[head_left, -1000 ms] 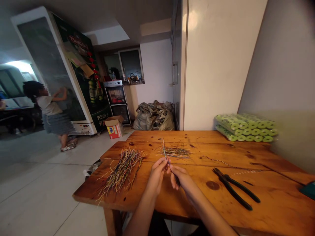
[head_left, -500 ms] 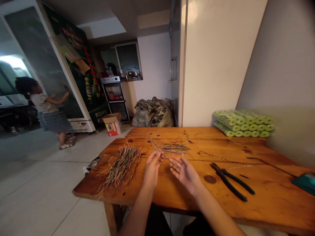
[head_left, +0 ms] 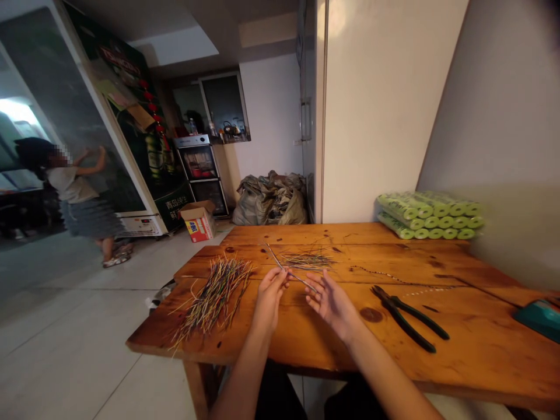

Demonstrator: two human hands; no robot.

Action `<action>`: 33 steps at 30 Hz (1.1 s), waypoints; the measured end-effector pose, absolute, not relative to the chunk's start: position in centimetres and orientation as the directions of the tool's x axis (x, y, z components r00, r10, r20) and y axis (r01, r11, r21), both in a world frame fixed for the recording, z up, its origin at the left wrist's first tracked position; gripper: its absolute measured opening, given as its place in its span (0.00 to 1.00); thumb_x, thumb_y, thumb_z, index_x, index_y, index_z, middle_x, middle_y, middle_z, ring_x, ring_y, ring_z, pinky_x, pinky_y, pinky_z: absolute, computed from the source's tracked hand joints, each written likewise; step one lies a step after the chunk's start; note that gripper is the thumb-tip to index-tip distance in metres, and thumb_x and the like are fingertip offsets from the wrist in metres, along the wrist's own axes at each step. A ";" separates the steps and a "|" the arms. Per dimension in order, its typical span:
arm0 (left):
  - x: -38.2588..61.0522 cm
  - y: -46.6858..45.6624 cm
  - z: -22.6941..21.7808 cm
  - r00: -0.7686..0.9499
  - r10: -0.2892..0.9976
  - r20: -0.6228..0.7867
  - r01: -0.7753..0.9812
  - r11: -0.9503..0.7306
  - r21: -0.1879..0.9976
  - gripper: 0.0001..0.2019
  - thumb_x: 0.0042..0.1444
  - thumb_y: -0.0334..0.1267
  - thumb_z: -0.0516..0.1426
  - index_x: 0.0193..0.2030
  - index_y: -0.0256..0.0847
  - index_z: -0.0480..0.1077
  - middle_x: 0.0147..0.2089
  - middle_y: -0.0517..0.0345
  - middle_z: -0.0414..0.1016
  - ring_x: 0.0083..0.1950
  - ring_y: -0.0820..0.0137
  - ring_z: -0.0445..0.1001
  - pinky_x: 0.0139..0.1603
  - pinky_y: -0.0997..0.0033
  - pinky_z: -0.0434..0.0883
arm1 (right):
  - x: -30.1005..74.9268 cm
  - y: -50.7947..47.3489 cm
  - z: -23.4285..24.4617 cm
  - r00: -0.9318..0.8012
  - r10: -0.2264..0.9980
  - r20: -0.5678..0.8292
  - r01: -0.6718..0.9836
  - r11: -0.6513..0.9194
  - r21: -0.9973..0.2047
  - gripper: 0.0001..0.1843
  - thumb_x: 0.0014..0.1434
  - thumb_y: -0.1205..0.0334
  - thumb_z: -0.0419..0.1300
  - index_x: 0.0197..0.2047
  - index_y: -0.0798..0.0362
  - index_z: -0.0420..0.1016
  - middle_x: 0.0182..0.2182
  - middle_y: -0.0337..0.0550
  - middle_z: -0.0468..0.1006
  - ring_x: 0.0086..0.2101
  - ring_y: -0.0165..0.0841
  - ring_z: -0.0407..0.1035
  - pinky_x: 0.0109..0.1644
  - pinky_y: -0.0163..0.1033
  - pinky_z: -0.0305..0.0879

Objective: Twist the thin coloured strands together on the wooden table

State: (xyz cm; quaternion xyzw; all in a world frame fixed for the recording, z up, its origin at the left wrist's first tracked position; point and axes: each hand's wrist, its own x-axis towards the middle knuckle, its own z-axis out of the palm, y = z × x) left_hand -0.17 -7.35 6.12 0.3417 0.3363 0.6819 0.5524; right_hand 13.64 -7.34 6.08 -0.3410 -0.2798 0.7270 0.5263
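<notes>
My left hand [head_left: 271,291] is closed, pinching a thin twisted wire [head_left: 275,255] at about its middle. One end of the wire points up and away over the table; the other slants down toward my right hand [head_left: 330,303]. That hand is open, palm turned up and fingers apart, and the wire's end lies against or just beside its fingers; which of the two I cannot tell. Behind my hands is a small spread of thin wires [head_left: 308,261]. A larger heap of coloured wires [head_left: 214,297] lies to the left of my left hand.
Cutting pliers [head_left: 409,321] with dark green handles lie on the wooden table [head_left: 350,361] at right, near a beaded-looking strand [head_left: 385,275] and a teal object [head_left: 540,319]. Green-wrapped rolls [head_left: 431,216] are stacked at the back. A person [head_left: 79,198] stands by the fridge at left.
The view has shifted slightly. The wire's lower end has swung a little upward, while my left hand keeps its pinch. At the fridge, the person has raised an arm.
</notes>
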 end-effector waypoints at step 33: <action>-1.1 -7.0 6.1 -0.296 0.948 0.116 -0.473 -0.251 0.845 0.13 0.38 0.37 0.64 0.33 0.36 0.71 0.29 0.58 0.75 0.32 0.75 0.72 0.37 0.76 0.64 | 15.1 -6.9 5.3 -0.233 0.964 0.125 0.076 0.146 -0.986 0.10 0.44 0.55 0.59 0.26 0.55 0.72 0.18 0.35 0.66 0.19 0.25 0.57 0.24 0.33 0.54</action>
